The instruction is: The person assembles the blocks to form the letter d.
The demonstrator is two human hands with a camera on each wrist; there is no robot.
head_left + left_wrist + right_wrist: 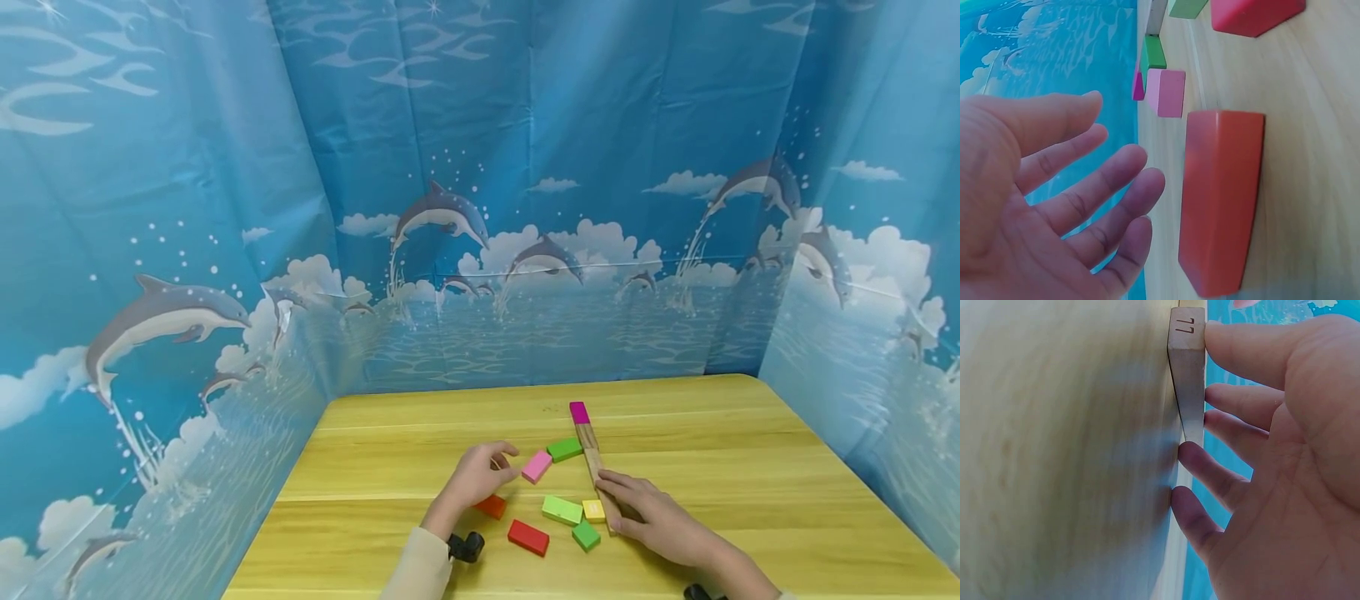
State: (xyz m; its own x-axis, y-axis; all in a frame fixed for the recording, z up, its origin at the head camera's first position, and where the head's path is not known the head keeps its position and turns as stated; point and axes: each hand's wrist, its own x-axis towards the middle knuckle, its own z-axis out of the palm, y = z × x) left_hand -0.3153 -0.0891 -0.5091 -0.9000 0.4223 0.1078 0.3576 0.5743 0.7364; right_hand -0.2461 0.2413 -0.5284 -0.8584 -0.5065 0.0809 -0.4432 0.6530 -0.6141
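Note:
In the head view, my left hand (pixel 477 477) hovers with loosely bent, spread fingers above an orange-red block (pixel 492 506), holding nothing. A pink block (pixel 537 467) lies just right of its fingertips, touching a green block (pixel 565 450). My right hand (pixel 660 517) rests its fingertips and thumb tip on a plain wooden block marked 77 (pixel 1187 328), the near one in a line of wooden blocks (pixel 587 437). A magenta block (pixel 579 412) tops the line's far end. Against the near wooden block's left side sits a yellow block (pixel 593 511).
Left of the yellow block lies a light green block (pixel 562 510), with a small green block (pixel 586 536) below them. A red block (pixel 528 538) lies nearer me. Blue dolphin-print curtains (pixel 480 333) hang round the yellow wood-grain table (pixel 750 450).

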